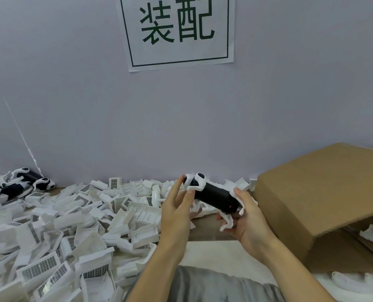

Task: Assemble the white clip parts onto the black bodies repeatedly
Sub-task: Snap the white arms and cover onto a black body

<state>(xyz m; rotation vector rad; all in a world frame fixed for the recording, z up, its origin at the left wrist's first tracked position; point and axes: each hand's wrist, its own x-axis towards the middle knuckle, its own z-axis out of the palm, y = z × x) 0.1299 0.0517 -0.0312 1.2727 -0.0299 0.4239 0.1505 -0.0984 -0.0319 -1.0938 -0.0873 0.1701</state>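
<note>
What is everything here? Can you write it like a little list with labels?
held thing: black body with white clips on it, above the table
left hand: fingers straight, touching the body's far end
right hand: grips the body's near end
left of hands: pile of white parts
far left: finished pieces, black and white
right: cardboard box
wall: paper sign with green characters

Pile of clip parts (57, 225) at left; cardboard box (325, 205) at right; assembled units (18, 184) far left, against wall (72, 105); sign (177, 31) on wall above.
</note>
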